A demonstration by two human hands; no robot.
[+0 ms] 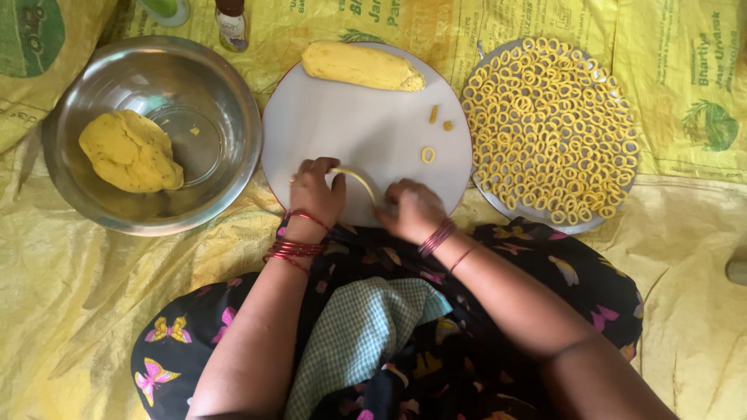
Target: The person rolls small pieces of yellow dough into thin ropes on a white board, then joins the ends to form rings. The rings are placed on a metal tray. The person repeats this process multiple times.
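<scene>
A thin yellow dough rope [357,179] curves between both hands at the near edge of a round white board [366,132]. My left hand [315,190] pinches its left end, fingers curled. My right hand [412,208] presses its right end against the board. A thick dough log [359,65] lies at the board's far edge. One formed dough ring [428,155] and two small dough bits [440,118] sit on the board to the right.
A steel bowl [226,101] at the left holds a yellow dough lump [131,152]. A round tray [603,222] at the right carries several dough rings [548,128]. Two bottles [231,23] stand at the far edge. Yellow printed sacks [685,257] cover the floor.
</scene>
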